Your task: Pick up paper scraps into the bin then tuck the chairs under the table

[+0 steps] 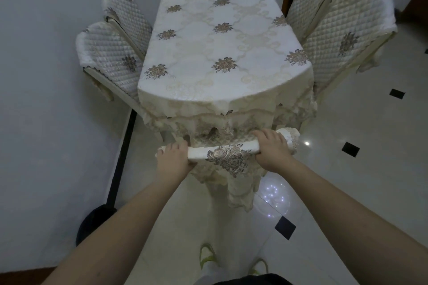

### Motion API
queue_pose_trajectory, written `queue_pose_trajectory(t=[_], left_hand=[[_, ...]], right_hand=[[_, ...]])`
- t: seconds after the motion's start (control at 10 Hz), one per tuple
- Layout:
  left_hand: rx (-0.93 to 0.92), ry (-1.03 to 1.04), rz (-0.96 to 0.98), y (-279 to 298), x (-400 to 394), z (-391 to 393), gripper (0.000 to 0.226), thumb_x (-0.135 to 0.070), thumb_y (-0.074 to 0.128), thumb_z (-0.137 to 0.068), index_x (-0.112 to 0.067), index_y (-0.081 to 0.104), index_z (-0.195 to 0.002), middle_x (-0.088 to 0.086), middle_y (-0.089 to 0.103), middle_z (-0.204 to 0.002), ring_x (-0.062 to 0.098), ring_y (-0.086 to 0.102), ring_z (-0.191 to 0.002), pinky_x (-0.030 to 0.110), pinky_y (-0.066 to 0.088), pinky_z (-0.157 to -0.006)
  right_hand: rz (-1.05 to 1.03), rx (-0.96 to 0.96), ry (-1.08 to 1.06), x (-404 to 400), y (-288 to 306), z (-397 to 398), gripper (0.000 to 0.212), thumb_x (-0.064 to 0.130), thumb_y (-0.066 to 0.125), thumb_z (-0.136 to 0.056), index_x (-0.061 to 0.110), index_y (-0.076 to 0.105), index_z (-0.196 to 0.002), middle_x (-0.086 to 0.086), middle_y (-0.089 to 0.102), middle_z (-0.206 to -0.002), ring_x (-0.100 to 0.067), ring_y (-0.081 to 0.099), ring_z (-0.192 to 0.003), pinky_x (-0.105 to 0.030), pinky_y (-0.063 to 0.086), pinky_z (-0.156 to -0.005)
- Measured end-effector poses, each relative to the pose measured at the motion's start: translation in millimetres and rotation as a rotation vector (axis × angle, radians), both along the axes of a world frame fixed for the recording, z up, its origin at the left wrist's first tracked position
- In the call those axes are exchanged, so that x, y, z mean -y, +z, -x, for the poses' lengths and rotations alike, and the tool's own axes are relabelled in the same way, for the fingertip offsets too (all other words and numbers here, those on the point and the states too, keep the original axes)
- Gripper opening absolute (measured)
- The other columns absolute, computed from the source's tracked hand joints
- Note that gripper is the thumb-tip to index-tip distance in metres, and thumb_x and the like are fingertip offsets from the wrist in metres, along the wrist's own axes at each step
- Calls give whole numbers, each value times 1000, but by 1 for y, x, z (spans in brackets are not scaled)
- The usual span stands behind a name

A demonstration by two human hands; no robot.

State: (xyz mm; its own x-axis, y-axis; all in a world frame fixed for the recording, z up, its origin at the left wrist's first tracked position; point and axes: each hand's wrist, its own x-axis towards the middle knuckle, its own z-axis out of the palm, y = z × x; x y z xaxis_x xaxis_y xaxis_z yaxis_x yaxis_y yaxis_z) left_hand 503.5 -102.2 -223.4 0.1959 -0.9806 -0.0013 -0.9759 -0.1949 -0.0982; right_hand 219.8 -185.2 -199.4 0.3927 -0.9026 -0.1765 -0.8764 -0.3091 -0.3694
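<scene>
Both hands, left (pixel 176 154) and right (pixel 271 146), gripped the top rail of the cream fabric-covered chair with embroidered flowers (pixel 228 154), at the near end of the cream floral-clothed table (pixel 220 41). Pushed further, it could have snagged the hanging lace cloth and dragged it askew.

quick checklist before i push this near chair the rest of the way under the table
1. Left hand grips the cream embroidered chair back: ok.
2. Right hand grips the same top rail: ok.
3. Chair centred on the near end of the cream floral-clothed table: ok.
4. Lace cloth hem free of the chair: cannot tell.
5. Paper scraps on the white tiled floor: none visible, ok.
6. Four quilted side chairs tucked: ok.
</scene>
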Motion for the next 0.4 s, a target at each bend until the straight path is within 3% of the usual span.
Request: queue_pose_trajectory(t=[0.1, 0.2, 0.3, 0.4], left_hand=[[-45, 20, 19, -7, -18, 7, 68, -49, 68, -71, -8, 52, -123, 14, 60, -117, 33, 56, -110, 49, 49, -82], [-196, 39, -34, -10, -40, 10, 86, -54, 54, -83, -9, 24, -149, 17, 32, -152, 35, 28, -141, 52, 33, -109], [-265, 56, -48, -1, -57, 17, 92, -73, 19, -83, -17, 5, -154, 11, 11, -161, 29, 12, -147, 44, 20, -116], [-276, 64, -93, 18, -65, 24, 80, -68, 21, -92, -22, -1, -154, 6, 4, -162, 22, 7, -148, 38, 15, -117]], right_hand=[[3, -55, -6, -24, -2, 5, 78, 33, 51, -87, 20, 7, -151, -2, 3, -159, -23, -3, -145, -46, 1, -116], [25, -104, 17, -46, 2, 12, 92, 39, 52, -87, 20, -12, -150, -2, -13, -159, -24, -12, -145, -46, 4, -115], [9, -109, 30, -57, 6, 16, 94, 42, 52, -88, 20, -15, -149, -2, -16, -159, -24, -12, -145, -45, 6, -116], [-43, -143, 43, -54, 23, 18, 87, 39, 50, -91, 21, -11, -151, -3, -14, -159, -22, -7, -146, -44, 7, -116]])
